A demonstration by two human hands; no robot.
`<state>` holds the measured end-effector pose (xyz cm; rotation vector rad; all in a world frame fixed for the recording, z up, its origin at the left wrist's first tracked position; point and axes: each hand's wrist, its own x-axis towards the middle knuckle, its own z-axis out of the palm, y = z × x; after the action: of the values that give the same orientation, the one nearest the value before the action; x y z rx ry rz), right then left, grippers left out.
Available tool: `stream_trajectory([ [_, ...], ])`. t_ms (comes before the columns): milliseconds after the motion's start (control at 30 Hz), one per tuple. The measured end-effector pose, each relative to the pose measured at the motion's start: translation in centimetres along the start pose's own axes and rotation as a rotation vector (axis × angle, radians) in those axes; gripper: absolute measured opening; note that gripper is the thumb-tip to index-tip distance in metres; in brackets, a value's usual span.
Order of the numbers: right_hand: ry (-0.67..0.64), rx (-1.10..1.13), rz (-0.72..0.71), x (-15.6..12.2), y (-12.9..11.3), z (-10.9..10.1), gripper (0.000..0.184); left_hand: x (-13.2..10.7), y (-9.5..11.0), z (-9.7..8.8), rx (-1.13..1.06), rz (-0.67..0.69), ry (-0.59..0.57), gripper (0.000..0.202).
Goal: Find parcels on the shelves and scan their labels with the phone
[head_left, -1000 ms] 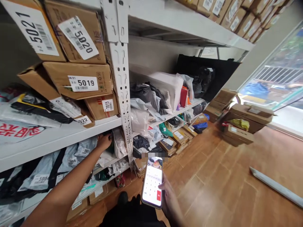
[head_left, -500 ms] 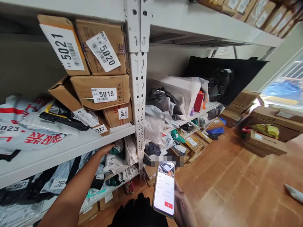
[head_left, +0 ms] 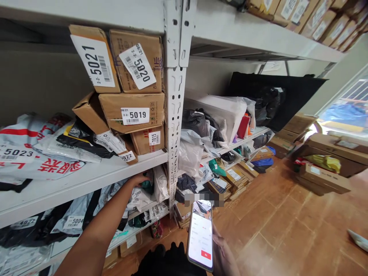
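My left hand reaches into the lower shelf bay and rests on a pile of grey and white mailer bags with numbered labels; its fingers lie over the bags and are partly hidden. My right hand holds a smartphone upright at the bottom centre, its white screen with a red button facing me. Above the left hand, on the white metal shelf, sit cardboard boxes labelled 5021, 5020 and 5019.
A perforated white upright divides the shelving. The bay to its right holds plastic bags and small boxes. More cardboard boxes stand on the wooden floor at the right near a window. Boxes line the top shelf.
The view has swung left, so the shelves slid right in frame. My left hand stays on the mailer bags. The phone screen changed from a keypad to a form with a red button.
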<state>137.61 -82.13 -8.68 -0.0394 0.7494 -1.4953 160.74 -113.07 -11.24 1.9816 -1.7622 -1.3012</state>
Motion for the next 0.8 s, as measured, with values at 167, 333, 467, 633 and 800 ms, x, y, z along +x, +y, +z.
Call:
stream_trajectory([
  [167, 0.034, 0.036, -0.032, 0.3, 0.4, -0.1, 0.05, 0.5, -0.6, 0.7, 0.037, 0.056, 0.033, 0.044],
  [333, 0.005, -0.018, -0.002, 0.6, 0.4, -0.6, 0.042, 0.7, -1.5, 1.3, 0.067, 0.182, 0.092, 0.039],
  [467, 0.0, -0.029, 0.009, 1.0, 0.6, -0.8, 0.06, 0.9, -2.6, 1.5, 0.064, 0.268, 0.151, 0.037],
  [633, 0.002, -0.014, 0.036, 1.3, 0.9, -1.2, 0.065, 0.5, -3.8, 1.3, 0.023, 0.294, 0.196, 0.037],
  [800, 0.055, 0.014, 0.022, 1.5, 1.1, -1.6, 0.047, -1.1, -4.7, 1.2, -0.038, 0.291, 0.233, 0.035],
])
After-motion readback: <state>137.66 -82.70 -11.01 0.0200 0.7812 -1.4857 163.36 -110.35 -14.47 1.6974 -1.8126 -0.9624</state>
